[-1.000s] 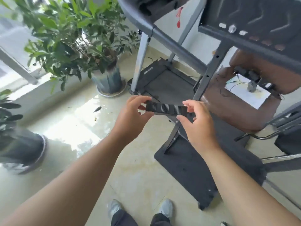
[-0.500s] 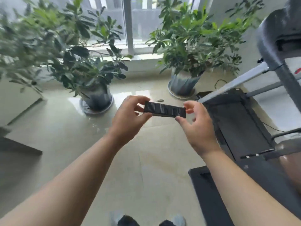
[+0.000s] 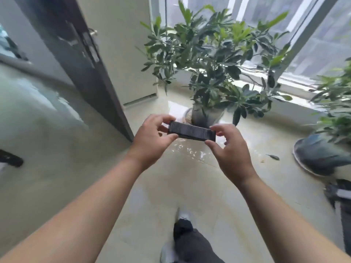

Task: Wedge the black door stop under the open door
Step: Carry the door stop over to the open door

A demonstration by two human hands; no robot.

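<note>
Between both hands (image 3: 191, 143) — door stop (image 3: 191, 132).

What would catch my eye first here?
Two bare hands, left hand and right hand, hold a ribbed black door stop by its ends at mid-frame. Behind it a leafy potted plant stands by the window, and a dark door stands open at left.

A leafy potted plant (image 3: 212, 59) is set on the glossy tiled floor (image 3: 190, 179) below the window (image 3: 303, 35). A second potted plant (image 3: 330, 141) is seen at the right edge.
</note>
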